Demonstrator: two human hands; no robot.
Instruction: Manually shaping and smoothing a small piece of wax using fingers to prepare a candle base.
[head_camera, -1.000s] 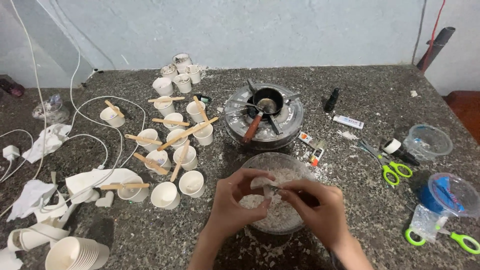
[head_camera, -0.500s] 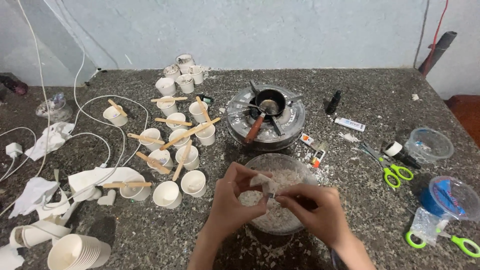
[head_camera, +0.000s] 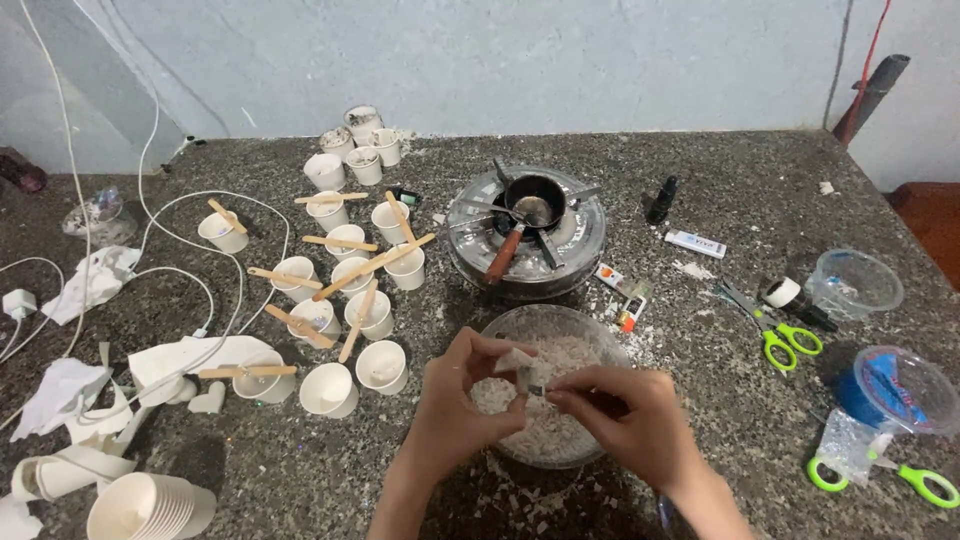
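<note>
Small flat white box (head_camera: 695, 243), long and narrow with blue print, lies on the bench right of the burner. Just below the burner's right edge: small packet (head_camera: 609, 278), white with an orange patch, and beside it a smaller orange-and-white packet (head_camera: 630, 313). Clear plastic bag (head_camera: 848, 447), crumpled, at far right beside green-handled scissors. No signs or screens.

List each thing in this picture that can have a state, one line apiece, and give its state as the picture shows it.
Left hand: pinching a white chunk.
Right hand: fingertips at the same chunk.
Glass bowl: upright, holding white flakes.
Small pan: sitting on the stove.
Paper cups: upright, several with wooden sticks laid across.
Green scissors: lying flat.
</note>
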